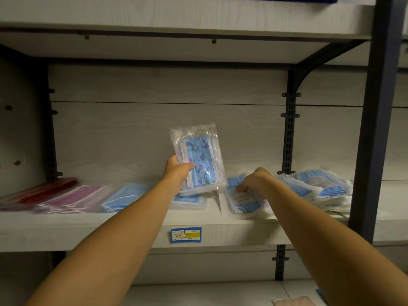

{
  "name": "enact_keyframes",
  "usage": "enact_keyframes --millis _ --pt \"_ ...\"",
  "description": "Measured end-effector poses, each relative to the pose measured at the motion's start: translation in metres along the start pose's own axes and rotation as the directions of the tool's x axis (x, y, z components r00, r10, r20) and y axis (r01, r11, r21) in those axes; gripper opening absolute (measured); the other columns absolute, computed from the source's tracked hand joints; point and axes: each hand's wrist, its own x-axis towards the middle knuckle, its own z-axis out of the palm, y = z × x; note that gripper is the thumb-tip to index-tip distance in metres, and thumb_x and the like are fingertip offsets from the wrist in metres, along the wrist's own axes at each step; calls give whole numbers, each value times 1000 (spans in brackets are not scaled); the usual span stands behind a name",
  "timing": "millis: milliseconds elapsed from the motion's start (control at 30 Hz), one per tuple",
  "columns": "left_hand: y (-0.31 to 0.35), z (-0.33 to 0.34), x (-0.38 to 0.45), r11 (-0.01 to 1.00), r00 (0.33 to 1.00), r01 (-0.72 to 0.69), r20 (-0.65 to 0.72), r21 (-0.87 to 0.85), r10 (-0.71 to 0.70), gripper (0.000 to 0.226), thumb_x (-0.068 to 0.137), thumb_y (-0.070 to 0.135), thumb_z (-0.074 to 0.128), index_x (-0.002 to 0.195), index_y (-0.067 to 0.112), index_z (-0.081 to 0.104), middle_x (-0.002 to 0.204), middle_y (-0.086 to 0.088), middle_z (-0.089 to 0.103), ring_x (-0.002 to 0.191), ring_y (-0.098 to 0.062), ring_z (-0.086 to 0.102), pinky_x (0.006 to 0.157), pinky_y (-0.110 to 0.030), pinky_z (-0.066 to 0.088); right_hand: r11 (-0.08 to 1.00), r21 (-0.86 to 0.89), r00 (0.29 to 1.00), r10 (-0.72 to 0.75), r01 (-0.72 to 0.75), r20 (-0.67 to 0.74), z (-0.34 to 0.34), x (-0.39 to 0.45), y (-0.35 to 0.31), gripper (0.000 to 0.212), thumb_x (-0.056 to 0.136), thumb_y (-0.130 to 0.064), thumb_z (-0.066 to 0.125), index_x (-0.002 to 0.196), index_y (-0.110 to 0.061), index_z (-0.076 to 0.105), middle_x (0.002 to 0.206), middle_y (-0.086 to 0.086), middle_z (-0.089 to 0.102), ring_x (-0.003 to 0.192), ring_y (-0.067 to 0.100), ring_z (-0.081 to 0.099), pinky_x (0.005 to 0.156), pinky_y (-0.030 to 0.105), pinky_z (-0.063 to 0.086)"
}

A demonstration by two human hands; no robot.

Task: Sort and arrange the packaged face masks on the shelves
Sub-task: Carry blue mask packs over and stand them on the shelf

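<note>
shelf [132, 230] of pale wood-grain board carries the packets in a row. the person's left hand [176, 173] grips a clear plastic packet of blue patterned face masks [198, 157] by its lower left edge, upright, long axis near vertical, just above a flat blue packet [189, 200]. right hand [254, 181], fingers curled, pinches a plain blue mask packet with a white label [245, 198] lying flat. red packets [48, 188] and pink packets [75, 197] lie well apart to the left; a loose blue pile [320, 186] sits just right of the right hand, which is nearer to it.
</note>
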Motion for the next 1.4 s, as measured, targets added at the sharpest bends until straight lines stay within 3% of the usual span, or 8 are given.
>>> enact_keyframes --millis 167,333,567,800,1167,1267,1333,1400 --pt "1 -2 2 998 1000 11 -12 -54 -11 29 91 -4 66 109 17 58 89 2 67 78 -11 65 59 -23 51 967 183 970 -141 178 -200 -12 0 0 55 75 -23 88 113 -12 50 107 10 64 96 30 64 77 41 55" --pt "-2 1 3 999 1000 22 -5 -49 -22 29 92 -3 65 112 17 59 91 1 68 78 -10 65 56 -21 49 972 -32 919 -229 232 -321 -43 4 1 59 79 -26 84 122 -11 48 121 14 52 99 32 59 76 41 52" --pt "-10 7 2 997 1000 29 -5 -66 -30 28 91 -4 66 112 15 61 92 -1 69 76 -11 66 56 -22 50 862 -508 964 -142 8 -226 -60 14 37 79 80 -38 82 138 -1 43 129 21 40 113 37 55 98 40 52" --pt "-12 10 2 998 999 33 20 -60 -32 28 91 -5 65 112 13 61 90 -2 69 80 -16 68 63 -27 54 686 -724 936 -207 -69 -285 -64 9 45 40 92 -25 60 129 -10 57 130 19 53 118 37 49 100 45 41" --pt "-14 18 4 999 998 33 47 -28 -31 29 91 -3 66 115 13 60 95 -1 69 81 -13 67 61 -23 52 655 -754 912 -337 47 -235 -28 7 23 28 91 -24 60 116 -14 61 126 13 57 118 33 50 106 44 34" --pt "-14 20 3 999 998 34 56 -5 -33 27 91 -3 65 111 15 58 95 0 68 80 -11 66 59 -20 50 776 -600 887 -400 193 -232 -17 8 14 23 92 -20 57 113 -12 59 124 13 61 116 34 54 104 43 36" --pt "-14 22 3 999 997 36 67 -8 -35 28 91 -4 65 111 14 59 93 0 68 80 -12 67 59 -21 52 915 -180 891 -396 362 -221 -9 8 8 39 96 -26 59 131 -9 57 132 14 60 121 32 55 103 39 41" --pt "-14 24 4 999 996 33 79 -8 -32 29 91 -4 65 113 13 60 93 0 69 81 -14 68 61 -24 54 856 289 903 -401 429 -155 -2 3 1 56 96 -36 64 142 -8 47 138 12 57 121 27 54 102 38 43"
